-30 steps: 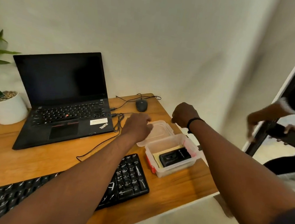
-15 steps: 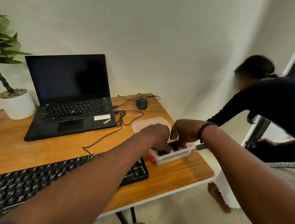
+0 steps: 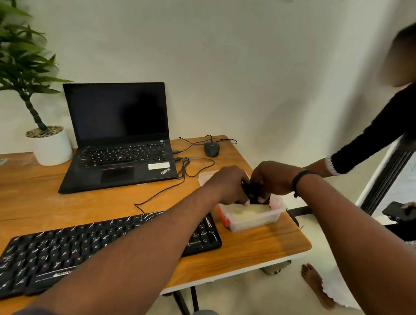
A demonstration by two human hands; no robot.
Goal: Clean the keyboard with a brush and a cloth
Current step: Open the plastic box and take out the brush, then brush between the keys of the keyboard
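A black keyboard lies across the front of the wooden desk, partly under my left forearm. A clear plastic box stands near the desk's right edge with a pale yellow cloth inside. Just above the box, my left hand and my right hand together hold a small black object. My fingers hide most of it, so I cannot tell what it is.
An open black laptop sits at the back with a cable trailing forward. A mouse lies behind the box's lid. A potted plant is back left. Another person leans in at the right.
My hands reached down into the plastic box and have lifted the small black object out of it. The other person moved closer at the right.
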